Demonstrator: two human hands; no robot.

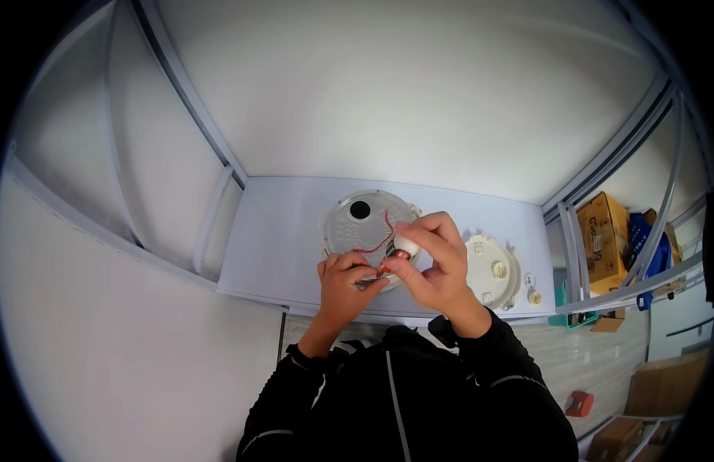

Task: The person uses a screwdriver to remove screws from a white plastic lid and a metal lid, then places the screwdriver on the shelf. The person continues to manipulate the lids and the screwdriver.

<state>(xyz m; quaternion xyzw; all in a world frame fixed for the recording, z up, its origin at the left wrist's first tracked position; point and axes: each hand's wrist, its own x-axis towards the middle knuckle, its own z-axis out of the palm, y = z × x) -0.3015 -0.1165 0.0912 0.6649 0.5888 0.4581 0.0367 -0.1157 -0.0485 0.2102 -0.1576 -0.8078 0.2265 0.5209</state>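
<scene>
My right hand (439,263) grips a small white bottle-like thing (407,245) with a black and red label, held tilted over the table. Close against its lower end, my left hand (345,279) has its thumb and fingers pinched together; a bit of red shows between the two hands, but what the left fingertips hold is too small to make out. A thin red cord (388,229) curves from beside the white thing down to the left fingers. Beneath both hands lies a round silvery disc (343,223) with a black circle near its far edge, partly hidden by them.
A white round cover (480,250) with raised fittings lies right of my hands on the white table (264,231). Small pale parts (534,296) sit at the table's right end. Frame posts flank the table; cardboard boxes (601,239) and a teal basket (561,308) stand beyond on the right.
</scene>
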